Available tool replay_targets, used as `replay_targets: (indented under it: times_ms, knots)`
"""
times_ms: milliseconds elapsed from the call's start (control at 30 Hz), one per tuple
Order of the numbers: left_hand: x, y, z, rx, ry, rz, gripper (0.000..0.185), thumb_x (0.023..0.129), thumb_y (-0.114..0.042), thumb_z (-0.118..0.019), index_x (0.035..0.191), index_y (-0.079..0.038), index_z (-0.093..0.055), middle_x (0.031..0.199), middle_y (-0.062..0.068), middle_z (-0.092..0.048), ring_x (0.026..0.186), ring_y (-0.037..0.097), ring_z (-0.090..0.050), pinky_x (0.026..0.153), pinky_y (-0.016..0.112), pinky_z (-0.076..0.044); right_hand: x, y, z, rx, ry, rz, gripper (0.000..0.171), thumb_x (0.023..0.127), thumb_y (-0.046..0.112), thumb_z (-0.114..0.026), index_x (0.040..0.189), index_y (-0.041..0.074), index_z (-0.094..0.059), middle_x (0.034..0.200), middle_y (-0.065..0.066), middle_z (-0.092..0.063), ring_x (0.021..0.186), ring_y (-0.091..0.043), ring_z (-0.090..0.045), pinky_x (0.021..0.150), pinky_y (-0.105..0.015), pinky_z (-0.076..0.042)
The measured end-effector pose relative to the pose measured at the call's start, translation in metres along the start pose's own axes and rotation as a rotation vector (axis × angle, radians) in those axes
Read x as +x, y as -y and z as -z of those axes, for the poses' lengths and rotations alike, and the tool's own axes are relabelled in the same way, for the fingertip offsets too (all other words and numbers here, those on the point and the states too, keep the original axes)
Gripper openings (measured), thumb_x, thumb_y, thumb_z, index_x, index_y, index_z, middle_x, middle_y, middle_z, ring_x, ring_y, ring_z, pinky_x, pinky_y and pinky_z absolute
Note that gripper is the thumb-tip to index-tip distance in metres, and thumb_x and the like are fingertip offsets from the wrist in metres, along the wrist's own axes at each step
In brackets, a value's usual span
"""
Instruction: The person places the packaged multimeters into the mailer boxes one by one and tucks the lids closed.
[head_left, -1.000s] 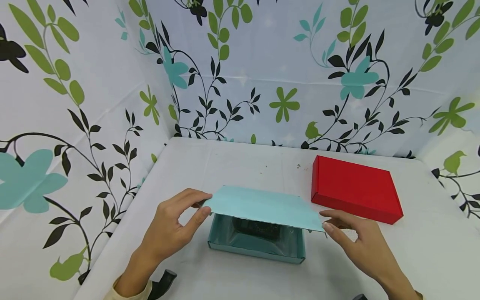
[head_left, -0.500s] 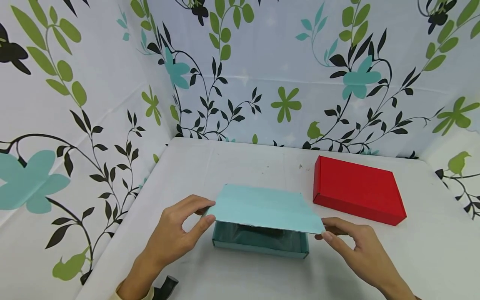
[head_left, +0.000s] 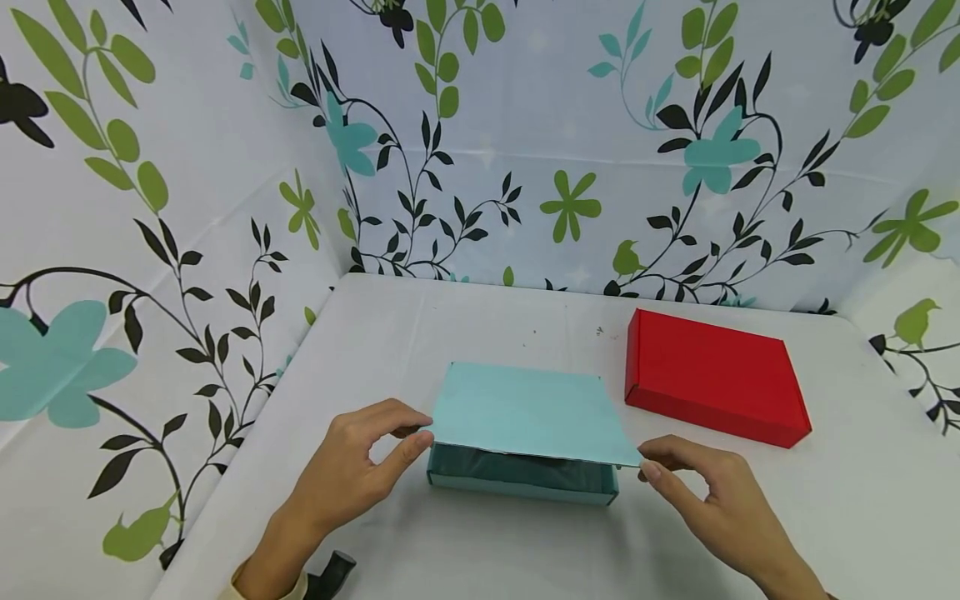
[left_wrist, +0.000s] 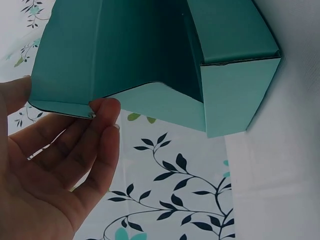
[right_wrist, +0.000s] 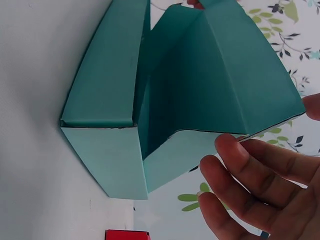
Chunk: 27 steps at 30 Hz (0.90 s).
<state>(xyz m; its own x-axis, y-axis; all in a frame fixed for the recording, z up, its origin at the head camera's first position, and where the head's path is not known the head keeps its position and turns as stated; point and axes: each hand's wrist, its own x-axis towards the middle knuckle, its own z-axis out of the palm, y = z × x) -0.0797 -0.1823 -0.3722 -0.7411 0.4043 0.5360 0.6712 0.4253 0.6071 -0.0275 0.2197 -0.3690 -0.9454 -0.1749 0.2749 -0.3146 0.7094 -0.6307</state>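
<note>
In the head view a light teal cardboard box (head_left: 521, 489) sits on the white table with its hinged lid (head_left: 532, 412) partly raised. My left hand (head_left: 348, 467) pinches the lid's front left corner between thumb and fingers. At the front right corner, my right hand (head_left: 712, 496) pinches the lid in the same way. Both wrist views show the lid's front flap (left_wrist: 65, 60) bent down and its side flap (right_wrist: 187, 152) reaching toward the box wall. Only a narrow dark gap shows under the lid, so the contents are hidden.
A closed red box (head_left: 716, 375) lies to the right, behind my right hand. White cloth with a leaf and flower print (head_left: 465, 150) hangs behind and left of the table (head_left: 480, 325). A black strap end (head_left: 333, 575) sticks out by my left wrist.
Both hands have lowered the lid, and the gap at the front has narrowed. A dark item inside, visible a second ago, is now covered. The red box stays put.
</note>
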Motion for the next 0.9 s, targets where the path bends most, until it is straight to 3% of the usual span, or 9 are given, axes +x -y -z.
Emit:
replay_targets:
  times_ms: [300,900]
  knots:
    - [-0.0030,0.0021,-0.0018,0.008,0.062,0.050,0.011,0.104,-0.020,-0.066,0.100,-0.023,-0.077,0.097,-0.013,-0.072,0.083,0.004,-0.064,0.071,0.030,-0.057,-0.0010,-0.0047,-0.0052,0.051,0.023,0.013,0.016,0.103,0.017,-0.066,0.099,0.029,-0.075,0.079,0.017,-0.065,0.074,-0.009,-0.061,0.064,-0.030,-0.052]
    - [-0.0053,0.0048,-0.0059,0.008,0.097,0.069,0.014,0.104,-0.017,-0.066,0.098,-0.021,-0.078,0.092,-0.012,-0.072,0.076,0.004,-0.061,0.067,0.028,-0.055,-0.0020,-0.0051,-0.0091,0.099,0.090,-0.066,0.019,0.106,0.023,-0.061,0.091,0.028,-0.072,0.074,0.013,-0.063,0.076,-0.014,-0.062,0.066,-0.030,-0.052]
